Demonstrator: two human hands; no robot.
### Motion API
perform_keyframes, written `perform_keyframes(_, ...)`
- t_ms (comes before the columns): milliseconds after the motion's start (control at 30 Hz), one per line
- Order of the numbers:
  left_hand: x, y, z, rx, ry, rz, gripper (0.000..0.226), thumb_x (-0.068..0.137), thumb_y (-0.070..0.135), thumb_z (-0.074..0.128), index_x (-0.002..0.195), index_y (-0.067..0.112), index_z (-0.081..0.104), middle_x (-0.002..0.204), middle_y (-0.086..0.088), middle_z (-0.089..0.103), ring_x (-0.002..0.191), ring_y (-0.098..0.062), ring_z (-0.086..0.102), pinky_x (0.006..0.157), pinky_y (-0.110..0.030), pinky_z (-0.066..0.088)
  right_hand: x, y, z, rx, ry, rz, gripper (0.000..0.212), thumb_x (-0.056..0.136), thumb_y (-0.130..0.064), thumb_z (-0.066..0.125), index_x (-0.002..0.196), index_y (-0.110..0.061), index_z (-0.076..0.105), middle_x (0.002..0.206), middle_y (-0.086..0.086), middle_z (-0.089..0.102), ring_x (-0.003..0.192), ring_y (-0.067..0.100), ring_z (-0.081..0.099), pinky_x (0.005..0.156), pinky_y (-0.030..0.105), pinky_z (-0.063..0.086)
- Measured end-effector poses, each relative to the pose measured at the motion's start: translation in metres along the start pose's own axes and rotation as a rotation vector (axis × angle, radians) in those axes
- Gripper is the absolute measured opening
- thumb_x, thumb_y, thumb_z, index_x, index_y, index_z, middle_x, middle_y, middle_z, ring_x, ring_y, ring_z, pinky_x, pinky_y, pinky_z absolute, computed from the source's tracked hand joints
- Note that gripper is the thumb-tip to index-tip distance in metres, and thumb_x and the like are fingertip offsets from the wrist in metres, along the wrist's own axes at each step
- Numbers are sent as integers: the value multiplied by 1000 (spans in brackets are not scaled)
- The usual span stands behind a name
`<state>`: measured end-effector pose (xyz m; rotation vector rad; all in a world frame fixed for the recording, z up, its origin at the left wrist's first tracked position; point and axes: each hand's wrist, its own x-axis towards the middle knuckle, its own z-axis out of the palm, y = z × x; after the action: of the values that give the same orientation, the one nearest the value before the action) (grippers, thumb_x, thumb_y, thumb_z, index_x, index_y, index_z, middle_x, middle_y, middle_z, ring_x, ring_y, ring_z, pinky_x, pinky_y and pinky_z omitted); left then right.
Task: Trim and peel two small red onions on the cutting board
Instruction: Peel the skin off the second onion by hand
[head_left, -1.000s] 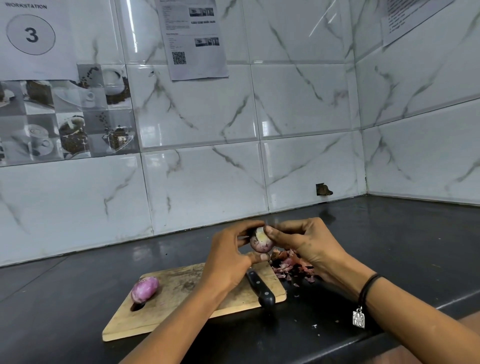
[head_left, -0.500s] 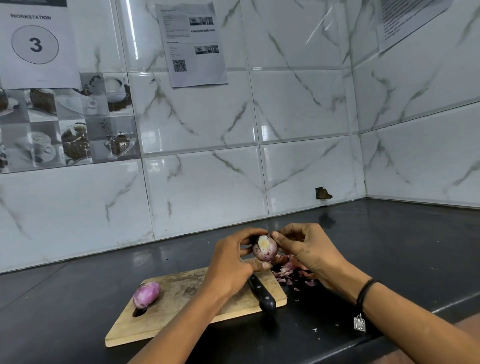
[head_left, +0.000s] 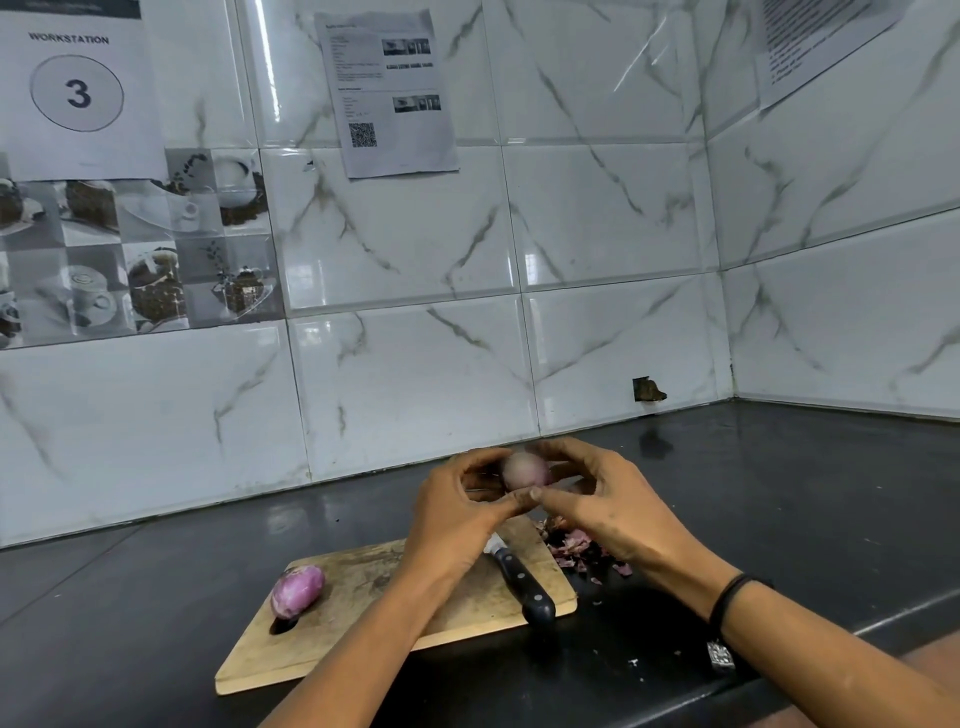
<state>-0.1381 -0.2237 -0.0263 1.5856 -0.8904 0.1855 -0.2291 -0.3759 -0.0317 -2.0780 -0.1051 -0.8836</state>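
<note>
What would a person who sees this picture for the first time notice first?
Probably the left hand and right hand at the centre, both gripping a small onion near the far edge of the cutting board. Then the purple second onion on the board's left part, the knife on its right, and peels heaped on the counter beside it.

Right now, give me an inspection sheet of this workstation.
Surface: dark countertop, with a wooden cutting board lying on it.
Job's things: one red onion lies at the board's left end. The held onion is up between both hands, past the board's far edge. The knife lies on the board, black handle toward the person.
Clutter: onion peels piled on the counter right of the board; small scraps nearer the front edge.
Hands: left hand and right hand both grip the held onion.
Cables: nothing seen.
Surroundings: tiled walls, Workstation 3 sign, QR-code sheet, chipped hole low in the tile.
</note>
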Motion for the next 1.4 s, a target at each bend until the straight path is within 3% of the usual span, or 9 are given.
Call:
perform_keyframes(67,0,1,-1,-39,2,-3,43,61,22,94,98,32,75,93,15,78,90,1,72,77,-13,54,-1,-1,2,-38,-1,-45,52,81,-24,78,130,-27,62,109,-12,72,89,6,70,85,32,60)
perform_keyframes(200,1,3,2,-60,5,8,57,51,37,92,105,30,77,99,14,77,96,-1,71,89,-23,56,0,0,2,-137,88,-126,47,79,-33,83,122,-22,66,102,-13,73,93,-2,67,81,20,55)
perform_keyframes(300,2,4,3,-30,3,26,60,50,32,95,108,31,77,103,14,75,99,-2,71,92,-26,56,1,2,2,-149,115,-124,46,78,-23,84,120,-17,64,100,-12,72,86,-5,65,74,12,52)
perform_keyframes(533,0,10,1,83,55,93,60,45,30,98,102,27,80,87,15,70,88,3,69,77,-9,52,1,1,3,-201,87,-150,52,75,-31,89,115,-17,60,103,-13,69,94,4,67,81,23,56)
perform_keyframes(800,-3,10,2,145,90,117,59,48,41,94,103,30,80,84,18,68,87,1,68,78,-17,54,0,-3,3,-198,103,-173,50,75,-33,89,113,-16,61,102,-14,69,95,2,66,82,18,55)
perform_keyframes(1167,-7,11,9,152,134,163,47,55,25,98,98,28,79,80,18,70,79,-1,69,68,-12,53,2,4,2,-197,108,-170,49,76,-28,88,112,-13,59,103,-9,69,94,2,66,81,20,56)
perform_keyframes(1400,-4,9,7,25,122,98,42,57,23,96,96,23,81,86,10,75,82,-3,73,71,-13,55,2,6,3,-124,69,-152,43,83,-23,83,122,-20,65,110,-14,70,99,-6,64,80,8,50)
